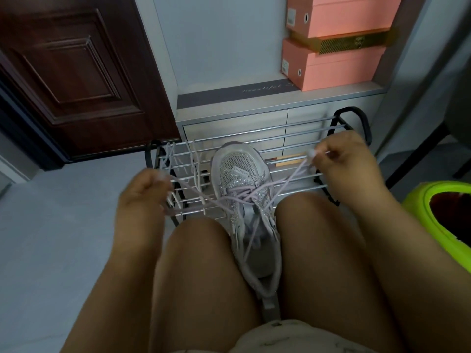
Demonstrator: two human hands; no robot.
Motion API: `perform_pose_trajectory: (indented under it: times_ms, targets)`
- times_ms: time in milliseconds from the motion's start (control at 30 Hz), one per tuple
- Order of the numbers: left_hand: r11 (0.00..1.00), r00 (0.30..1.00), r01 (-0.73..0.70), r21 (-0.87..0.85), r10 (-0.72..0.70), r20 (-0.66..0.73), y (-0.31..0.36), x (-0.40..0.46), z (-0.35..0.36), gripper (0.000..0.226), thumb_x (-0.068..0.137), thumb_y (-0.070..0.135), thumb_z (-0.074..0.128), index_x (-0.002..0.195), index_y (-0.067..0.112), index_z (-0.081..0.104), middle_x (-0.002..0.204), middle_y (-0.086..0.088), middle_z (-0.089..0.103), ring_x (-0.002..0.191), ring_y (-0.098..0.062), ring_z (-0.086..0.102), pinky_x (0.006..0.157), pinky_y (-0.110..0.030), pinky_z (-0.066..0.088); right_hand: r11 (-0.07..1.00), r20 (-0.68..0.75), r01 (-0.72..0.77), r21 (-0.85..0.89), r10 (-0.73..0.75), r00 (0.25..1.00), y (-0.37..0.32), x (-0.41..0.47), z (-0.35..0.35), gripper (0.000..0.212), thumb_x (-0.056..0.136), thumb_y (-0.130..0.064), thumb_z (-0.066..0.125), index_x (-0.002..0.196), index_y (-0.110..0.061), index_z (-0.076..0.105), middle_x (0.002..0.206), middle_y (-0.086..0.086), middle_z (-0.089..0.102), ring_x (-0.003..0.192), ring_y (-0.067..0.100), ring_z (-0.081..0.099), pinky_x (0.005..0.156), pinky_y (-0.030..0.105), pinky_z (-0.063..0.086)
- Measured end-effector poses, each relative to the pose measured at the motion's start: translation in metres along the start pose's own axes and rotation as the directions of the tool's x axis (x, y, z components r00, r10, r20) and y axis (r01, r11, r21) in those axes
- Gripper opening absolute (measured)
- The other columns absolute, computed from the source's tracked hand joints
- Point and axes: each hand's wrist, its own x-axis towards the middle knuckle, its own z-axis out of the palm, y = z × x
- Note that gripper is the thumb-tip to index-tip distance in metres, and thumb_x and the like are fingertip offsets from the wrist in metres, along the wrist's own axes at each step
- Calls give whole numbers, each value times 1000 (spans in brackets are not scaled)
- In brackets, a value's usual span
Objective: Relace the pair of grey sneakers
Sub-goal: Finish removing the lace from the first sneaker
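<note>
A grey sneaker [244, 189] sits clamped between the knees; the left hand [142, 194] and right hand [341, 154] each pinch a lace end, pulling a crossing snug; threading the next eyelets likely follows

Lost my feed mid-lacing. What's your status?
Both hands, left and right, pinching lace ends, pulled outward. Sneaker clamped between knees, toe on rack. Spare lace draped there.
</note>
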Motion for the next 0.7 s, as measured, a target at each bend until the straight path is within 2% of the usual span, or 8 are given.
perform_pose_trajectory:
  times_ms: [133, 233, 300, 367, 433, 567, 633, 700]
  targets:
    - [918, 934, 310, 248, -343, 103, 9, 31, -4, 10, 87, 3, 55, 78, 8, 57, 88, -9, 56, 85, -20, 56, 77, -29, 46, 996, 37, -22, -83, 26, 999, 2, -1, -4, 15, 85, -26, 63, 71, -23, 64, 87, 6, 57, 86, 19, 50, 71, 26, 34]
    - [944, 967, -180, 276, 119, 224, 5, 5, 10, 18, 88, 32, 51, 77, 22, 61, 83, 11, 60, 75, -1, 53, 63, -8, 41, 981, 34, 98, -165, -94, 995, -13, -18, 7, 6, 79, -28, 68, 84, -27, 64, 92, -6, 52, 100, 18, 45, 86, 32, 33]
    - [856, 896, -417, 305, 333, 293, 1, -11, 11, 27, 87, 49, 44, 76, 31, 61, 79, 17, 58, 79, 1, 53, 65, -11, 37, 957, 62, 236, -170, -229, 972, -23, -26, 11, 13, 76, -34, 65, 87, -28, 65, 95, -11, 49, 99, 11, 38, 82, 26, 21]
    - [740, 811, -556, 378, 384, 442, -4, -11, 21, 31, 86, 55, 43, 78, 32, 62, 79, 17, 58, 81, -1, 52, 72, -21, 40, 920, 181, 361, -151, -333, 925, -30, -30, 16, 12, 76, -40, 63, 84, -30, 64, 91, -16, 51, 96, 9, 40, 77, 26, 19]
    - [652, 767, -604, 459, 317, 558, -5, -10, 31, 31, 86, 56, 43, 78, 31, 60, 80, 13, 57, 81, -7, 51, 76, -31, 42, 895, 340, 426, -131, -363, 868, -32, -31, 24, 11, 81, -40, 64, 83, -29, 62, 86, -16, 52, 93, 11, 44, 82, 28, 23]
    - [537, 758, -640, 550, 327, 564, -14, -14, 39, 30, 90, 51, 42, 83, 26, 57, 84, 6, 51, 87, -18, 45, 77, -33, 38, 874, 537, 452, -180, -297, 790, -25, -34, 34, 21, 90, -44, 50, 77, -29, 45, 73, -15, 41, 84, 6, 37, 77, 28, 22]
    - [619, 758, -640, 455, 410, 508, -13, -12, 37, 33, 92, 44, 41, 78, 20, 59, 79, 4, 53, 81, -19, 48, 73, -35, 40, 903, 480, 415, -115, -315, 819, -22, -33, 34, 20, 93, -34, 51, 74, -27, 49, 72, -13, 42, 81, 8, 41, 73, 27, 23]
    - [791, 853, -512, 335, 424, 303, -10, -9, 31, 34, 95, 35, 41, 71, 18, 57, 71, 5, 51, 69, -10, 49, 62, -31, 44, 951, 258, 310, -20, -294, 920, -19, -28, 28, 21, 93, -21, 54, 72, -20, 52, 71, -11, 43, 74, 11, 44, 68, 28, 30]
